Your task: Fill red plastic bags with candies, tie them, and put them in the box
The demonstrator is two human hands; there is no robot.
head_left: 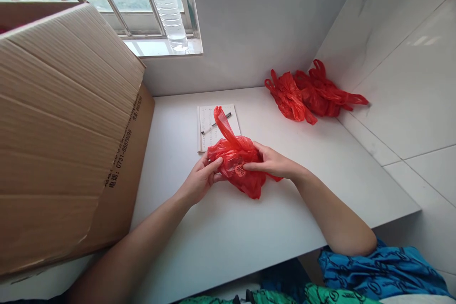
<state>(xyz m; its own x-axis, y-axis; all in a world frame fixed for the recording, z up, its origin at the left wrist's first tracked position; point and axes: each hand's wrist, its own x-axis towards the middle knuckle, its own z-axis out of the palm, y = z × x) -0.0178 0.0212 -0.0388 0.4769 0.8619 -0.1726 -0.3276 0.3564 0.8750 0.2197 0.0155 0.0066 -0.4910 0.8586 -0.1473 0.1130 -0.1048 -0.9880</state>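
Note:
A crumpled red plastic bag (pixel 237 159) sits just above the white table (pixel 249 232), one handle loop sticking up. My left hand (pixel 201 178) pinches its left side with fingers and thumb. From the right, my right hand (pixel 271 161) grips the bag too, fingers pressed against its front. Both hands hold the same bag near the middle of the table.
A large open cardboard box (pixel 64 133) fills the left side. A sheet of paper (pixel 208 130) with a pen (pixel 215 124) lies behind the bag. More red bags (pixel 309 95) are piled at the back right by the tiled wall. A clear bottle (pixel 167 4) stands on the window sill.

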